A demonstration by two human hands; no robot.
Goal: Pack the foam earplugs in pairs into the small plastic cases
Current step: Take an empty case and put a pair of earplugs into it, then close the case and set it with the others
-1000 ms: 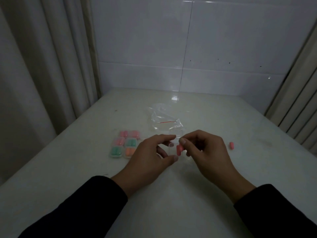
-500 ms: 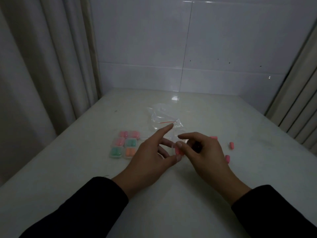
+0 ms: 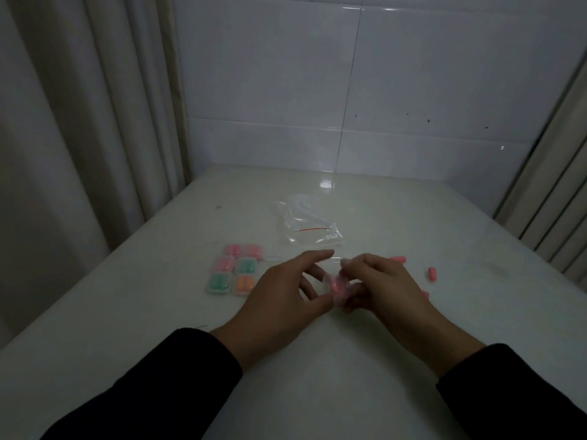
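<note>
Hands meet over the middle of the desk (image 3: 317, 360), a pale, glossy top that runs back to a tiled wall (image 3: 317, 90). The left hand (image 3: 279, 296) pinches a small clear plastic case (image 3: 337, 289) between thumb below and forefinger stretched above, its other fingers loosely spread behind. The right hand (image 3: 384, 285) curls its fingers round the same case from the other side, so both hands grip it together just above the surface. Inside the case shows pink foam, an earplug (image 3: 336, 284), though the blur hides whether one or two lie there and whether the lid is up or down. Toward the left edge of the desk six filled cases (image 3: 235, 272) sit in a tight block, touching one another: pink ones at the back, teal and orange nearer. Behind the hands, toward the far edge, lies a crumpled clear bag (image 3: 309, 225) with a thin red line across it. Loose pink earplugs rest on the right side: one (image 3: 398, 258) just beyond the right hand, another (image 3: 431, 274) farther toward the right edge, and a third (image 3: 426, 295) peeping out beside the right wrist. Dark sleeves (image 3: 165, 385) cover both forearms. Curtains (image 3: 79, 122) hang along the left.
</note>
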